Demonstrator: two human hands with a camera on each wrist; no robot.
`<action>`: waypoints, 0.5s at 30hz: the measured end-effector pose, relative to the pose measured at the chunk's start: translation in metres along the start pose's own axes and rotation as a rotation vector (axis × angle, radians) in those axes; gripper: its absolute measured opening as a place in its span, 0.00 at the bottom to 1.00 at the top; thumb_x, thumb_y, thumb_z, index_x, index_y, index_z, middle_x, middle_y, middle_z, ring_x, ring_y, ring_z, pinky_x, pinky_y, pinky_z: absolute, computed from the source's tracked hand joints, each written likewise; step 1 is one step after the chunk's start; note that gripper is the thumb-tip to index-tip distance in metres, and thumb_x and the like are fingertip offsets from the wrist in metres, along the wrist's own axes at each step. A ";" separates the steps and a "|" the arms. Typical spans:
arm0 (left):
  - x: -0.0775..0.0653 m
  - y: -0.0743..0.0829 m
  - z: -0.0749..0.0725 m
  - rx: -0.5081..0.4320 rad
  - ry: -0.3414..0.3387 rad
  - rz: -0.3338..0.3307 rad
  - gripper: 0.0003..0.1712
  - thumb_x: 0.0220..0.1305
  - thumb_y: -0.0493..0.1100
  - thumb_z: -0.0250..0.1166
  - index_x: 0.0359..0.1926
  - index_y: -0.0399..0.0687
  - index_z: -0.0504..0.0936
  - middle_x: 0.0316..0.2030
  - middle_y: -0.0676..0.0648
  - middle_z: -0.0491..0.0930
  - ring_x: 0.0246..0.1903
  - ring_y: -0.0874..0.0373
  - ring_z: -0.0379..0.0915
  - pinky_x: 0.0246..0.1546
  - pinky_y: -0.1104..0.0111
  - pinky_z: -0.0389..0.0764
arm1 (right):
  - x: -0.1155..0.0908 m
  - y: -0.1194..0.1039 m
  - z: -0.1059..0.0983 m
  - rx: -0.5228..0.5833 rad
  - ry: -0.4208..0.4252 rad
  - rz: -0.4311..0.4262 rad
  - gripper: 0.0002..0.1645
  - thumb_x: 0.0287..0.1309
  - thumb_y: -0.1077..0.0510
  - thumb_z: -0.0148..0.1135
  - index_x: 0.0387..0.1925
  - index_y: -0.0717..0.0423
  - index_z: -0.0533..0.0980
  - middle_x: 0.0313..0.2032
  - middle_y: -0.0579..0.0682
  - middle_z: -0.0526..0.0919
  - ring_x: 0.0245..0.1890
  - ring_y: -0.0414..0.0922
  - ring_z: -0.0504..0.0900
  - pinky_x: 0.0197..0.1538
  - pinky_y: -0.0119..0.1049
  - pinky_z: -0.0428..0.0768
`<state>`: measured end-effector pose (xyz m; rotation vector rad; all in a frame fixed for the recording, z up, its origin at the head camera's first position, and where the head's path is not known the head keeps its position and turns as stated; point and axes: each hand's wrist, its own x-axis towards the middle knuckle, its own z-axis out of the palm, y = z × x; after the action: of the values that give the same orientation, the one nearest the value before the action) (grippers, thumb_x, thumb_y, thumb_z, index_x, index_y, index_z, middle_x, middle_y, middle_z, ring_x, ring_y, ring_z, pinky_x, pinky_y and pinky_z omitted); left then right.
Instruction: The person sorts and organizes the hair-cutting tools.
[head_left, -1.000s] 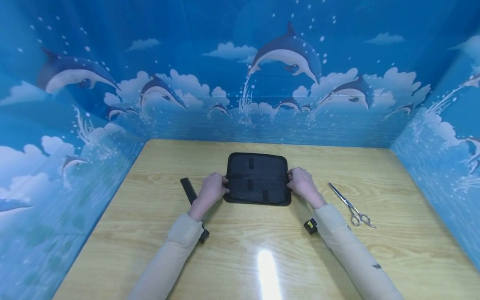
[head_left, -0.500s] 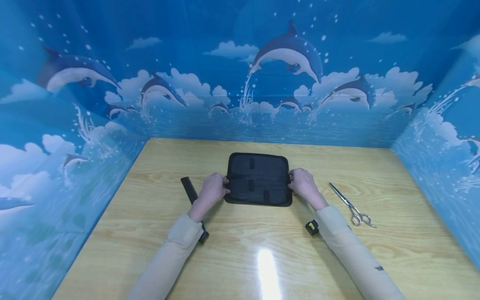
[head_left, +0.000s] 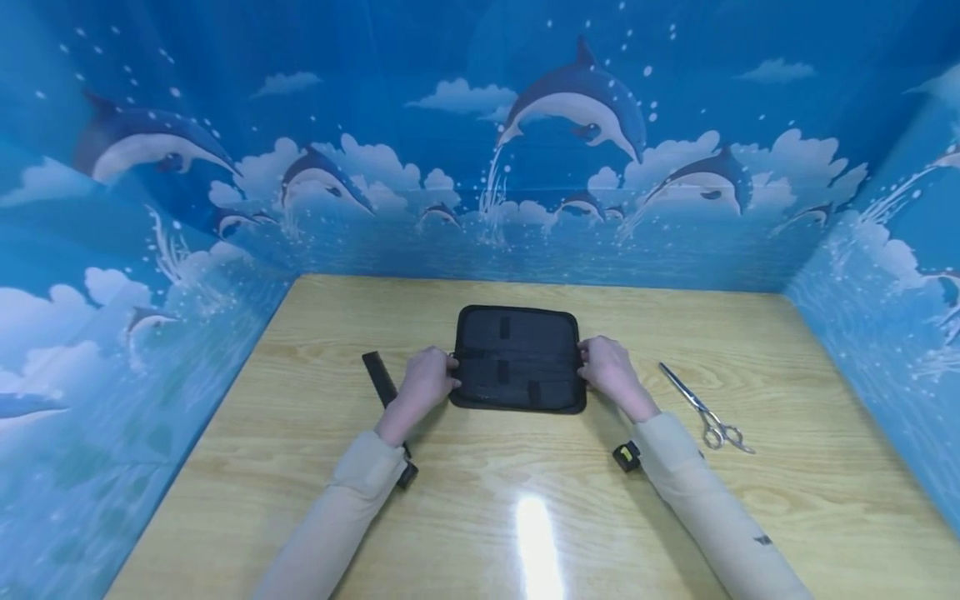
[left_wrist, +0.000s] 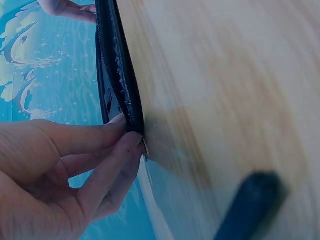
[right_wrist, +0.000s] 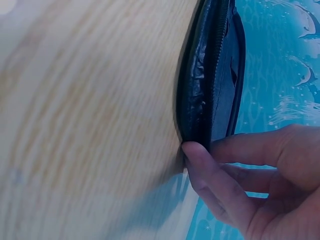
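Note:
A black zippered case (head_left: 517, 358) lies spread flat on the wooden table, its inner side with several elastic loops facing up. My left hand (head_left: 427, 377) pinches its left edge between thumb and fingers. On the opposite edge my right hand (head_left: 609, 373) does the same. The zipper teeth along the rim show close by the left fingertips (left_wrist: 131, 140) in the left wrist view, and likewise near the right thumb tip (right_wrist: 196, 150) in the right wrist view. Below the left wrist lies a black comb (head_left: 379, 379), partly hidden by the forearm.
Silver scissors (head_left: 705, 410) lie to the right of the right hand, handles toward the person. The wooden table (head_left: 480, 475) is bounded behind and at both sides by a blue dolphin-print curtain (head_left: 450, 167).

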<state>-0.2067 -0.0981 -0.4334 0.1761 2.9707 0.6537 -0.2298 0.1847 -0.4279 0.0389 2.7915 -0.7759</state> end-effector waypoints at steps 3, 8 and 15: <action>-0.001 0.001 0.000 0.001 0.006 0.004 0.19 0.60 0.38 0.74 0.52 0.39 0.86 0.53 0.39 0.85 0.57 0.43 0.78 0.62 0.51 0.75 | 0.000 0.000 0.000 -0.006 0.003 0.003 0.30 0.65 0.70 0.61 0.67 0.70 0.69 0.59 0.67 0.79 0.33 0.47 0.86 0.29 0.32 0.85; -0.004 0.002 0.001 -0.001 -0.001 0.005 0.19 0.61 0.38 0.73 0.53 0.39 0.86 0.53 0.39 0.84 0.58 0.43 0.77 0.62 0.52 0.76 | -0.003 0.000 -0.001 0.006 -0.003 0.012 0.30 0.64 0.70 0.62 0.67 0.70 0.69 0.59 0.66 0.79 0.38 0.50 0.87 0.29 0.31 0.85; -0.004 0.001 0.001 -0.019 -0.006 0.003 0.19 0.60 0.37 0.74 0.52 0.38 0.86 0.53 0.39 0.84 0.58 0.43 0.77 0.61 0.53 0.76 | -0.005 0.000 -0.001 0.026 -0.014 0.024 0.31 0.64 0.70 0.62 0.68 0.70 0.68 0.61 0.67 0.77 0.40 0.51 0.87 0.29 0.30 0.85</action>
<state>-0.2025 -0.0976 -0.4337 0.1814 2.9578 0.6809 -0.2249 0.1857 -0.4258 0.0710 2.7631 -0.8032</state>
